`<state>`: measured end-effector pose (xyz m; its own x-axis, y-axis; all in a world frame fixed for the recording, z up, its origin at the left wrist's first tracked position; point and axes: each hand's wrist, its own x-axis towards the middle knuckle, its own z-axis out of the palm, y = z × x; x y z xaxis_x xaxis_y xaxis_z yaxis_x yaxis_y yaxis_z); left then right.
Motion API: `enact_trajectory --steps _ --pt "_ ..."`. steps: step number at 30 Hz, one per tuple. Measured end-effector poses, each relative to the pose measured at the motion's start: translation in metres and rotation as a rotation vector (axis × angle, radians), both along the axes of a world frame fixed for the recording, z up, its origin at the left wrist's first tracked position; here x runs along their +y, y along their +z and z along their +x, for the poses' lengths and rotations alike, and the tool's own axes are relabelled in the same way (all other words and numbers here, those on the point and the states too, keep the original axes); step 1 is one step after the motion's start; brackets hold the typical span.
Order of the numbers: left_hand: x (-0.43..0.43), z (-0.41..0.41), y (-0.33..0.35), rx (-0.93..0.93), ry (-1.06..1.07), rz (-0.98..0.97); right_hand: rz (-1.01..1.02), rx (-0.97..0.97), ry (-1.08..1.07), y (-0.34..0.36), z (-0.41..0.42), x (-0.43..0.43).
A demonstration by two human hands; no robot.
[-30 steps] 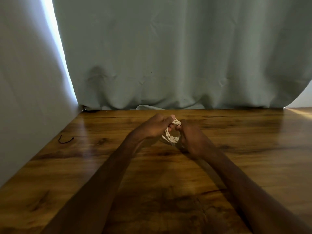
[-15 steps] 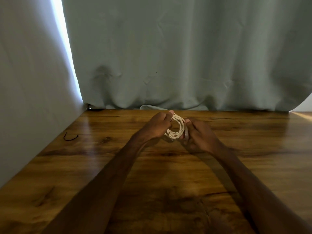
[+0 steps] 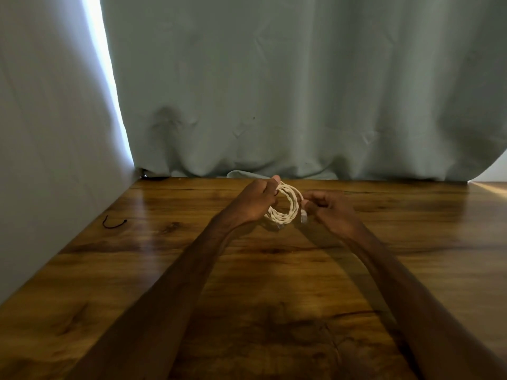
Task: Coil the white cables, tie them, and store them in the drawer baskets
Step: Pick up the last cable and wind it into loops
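Where the left hand curls over it, the left part of the white cable is hidden. The turns in its coil cannot be counted, as several strands lie bunched together. There is one coil, held upright in the air above the desk, toward the middle of the far edge and between the two hands. The left hand grips the coil's left side, its thumb tip at the top of the loop. The right hand has its fingers curled in at the coil's right side, where a small pale plug hangs down. It seems to pinch the cable there, though the exact contact is too small to make out. The two hands are close, with only the coil between them. Both forearms are cut off by the lower edge of the view. One short black tie lies curved on the desk near its left edge, well apart from the hands. A grey-green curtain hangs behind the far edge, its hem bunched on the wood.
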<state>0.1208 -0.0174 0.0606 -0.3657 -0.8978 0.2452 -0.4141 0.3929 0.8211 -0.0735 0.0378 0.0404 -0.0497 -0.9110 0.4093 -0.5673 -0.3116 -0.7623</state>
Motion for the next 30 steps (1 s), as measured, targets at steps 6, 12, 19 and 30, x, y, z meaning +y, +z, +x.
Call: enact_trajectory --steps 6,12,19,30 --pt "0.010 -0.010 0.000 0.088 -0.104 0.025 0.014 -0.286 -0.043 -0.002 -0.002 0.003" --pt "0.010 -0.018 -0.006 0.084 -0.083 -0.094 0.216 -0.628 0.089 -0.002 -0.004 0.005" --pt "0.016 -0.018 -0.001 0.080 -0.040 -0.253 0.329 -0.756 0.212 0.004 -0.005 0.005" --pt "0.015 -0.019 -0.005 0.061 0.028 -0.411 0.421 -0.727 0.248 0.015 0.001 0.011"
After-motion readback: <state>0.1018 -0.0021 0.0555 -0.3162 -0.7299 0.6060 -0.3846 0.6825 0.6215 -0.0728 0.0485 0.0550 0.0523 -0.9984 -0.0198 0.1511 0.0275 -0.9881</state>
